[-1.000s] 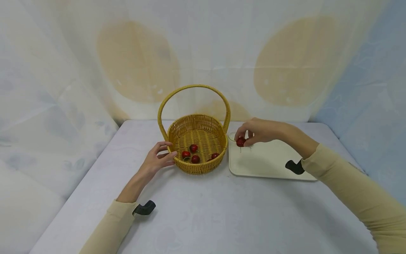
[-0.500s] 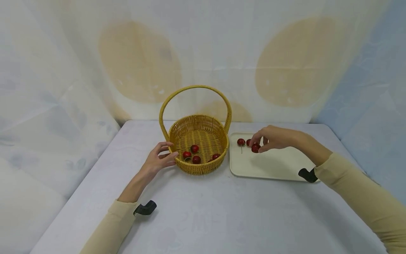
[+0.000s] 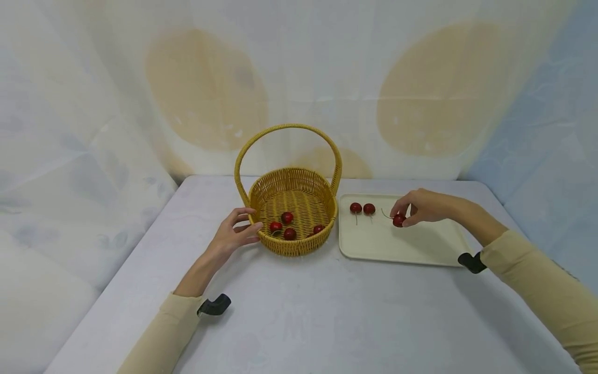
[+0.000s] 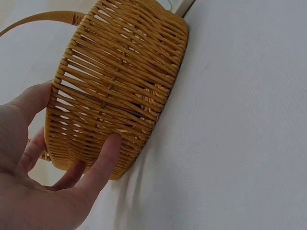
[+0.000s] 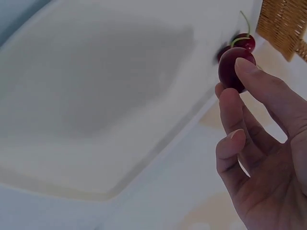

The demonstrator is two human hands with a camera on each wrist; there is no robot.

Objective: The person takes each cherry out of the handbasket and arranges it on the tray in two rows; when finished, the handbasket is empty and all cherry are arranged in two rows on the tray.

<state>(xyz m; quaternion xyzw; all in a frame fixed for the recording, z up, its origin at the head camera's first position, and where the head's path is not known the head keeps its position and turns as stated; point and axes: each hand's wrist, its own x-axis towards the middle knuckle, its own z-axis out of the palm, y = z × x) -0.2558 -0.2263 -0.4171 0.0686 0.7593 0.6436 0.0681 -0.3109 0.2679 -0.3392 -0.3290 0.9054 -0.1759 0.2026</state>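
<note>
In the head view my right hand [image 3: 422, 206] pinches a dark red cherry [image 3: 399, 221] between thumb and fingertips, over the cream tray [image 3: 374, 250]. The right wrist view shows this held cherry [image 5: 235, 69] with its green stem. Two more stemmed cherries, a left one [image 3: 356, 208] and a right one [image 3: 369, 209], lie near the tray's far left corner. My left hand [image 3: 229, 232] holds the left side of the yellow wicker basket [image 3: 291, 249], fingers at its rim and wall. Inside the basket sit several cherries [image 3: 289, 234].
The basket's tall arched handle [image 3: 289, 125] stands upright above it. Basket and tray are side by side on a table with a white cloth [image 3: 299, 317]. Patterned curtains [image 3: 322, 67] hang behind and at both sides. A black wrist mount [image 3: 472, 263] sits at my right sleeve.
My right hand has moved right across the tray, away from the basket, leaving two cherries in view at its left end and carrying one. The left hand stays at the basket.
</note>
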